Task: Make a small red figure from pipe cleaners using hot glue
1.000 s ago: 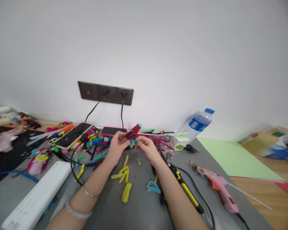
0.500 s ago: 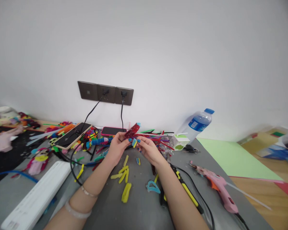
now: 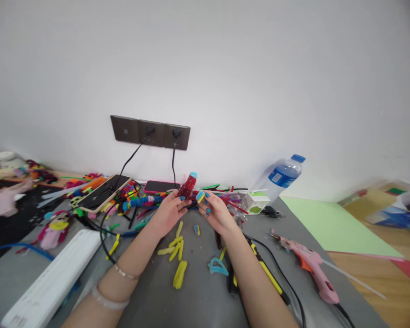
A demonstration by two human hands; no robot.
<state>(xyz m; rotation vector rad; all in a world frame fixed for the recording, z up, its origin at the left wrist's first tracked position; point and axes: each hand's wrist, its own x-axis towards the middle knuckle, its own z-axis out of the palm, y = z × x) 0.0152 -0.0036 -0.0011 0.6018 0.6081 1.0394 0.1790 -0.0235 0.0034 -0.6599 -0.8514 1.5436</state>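
My left hand (image 3: 171, 209) is closed on a dark red fuzzy piece with a light blue tip (image 3: 187, 186), which points up. Pinched in my right hand (image 3: 216, 213) is a small blue-and-yellow fuzzy piece (image 3: 200, 196), just right of the red one and apart from it. Below my hands, several yellow fuzzy pieces (image 3: 179, 274) lie on the grey table (image 3: 201, 300). A second blue-and-yellow piece (image 3: 197, 229) rests there too. Near my right forearm lies a light blue looped piece (image 3: 217, 266).
At right are a pink glue gun (image 3: 314, 269), yellow-black pliers (image 3: 266, 273), a tilted water bottle (image 3: 285, 173) and green paper (image 3: 338, 228). A white power strip (image 3: 51, 282), a phone (image 3: 104, 193) and a small doll (image 3: 54, 230) lie left. Coloured pipe cleaners (image 3: 143, 202) pile up behind.
My hands have drawn slightly apart. The red piece has tipped more upright, and the blue-and-yellow piece in my right hand has moved up and to the right.
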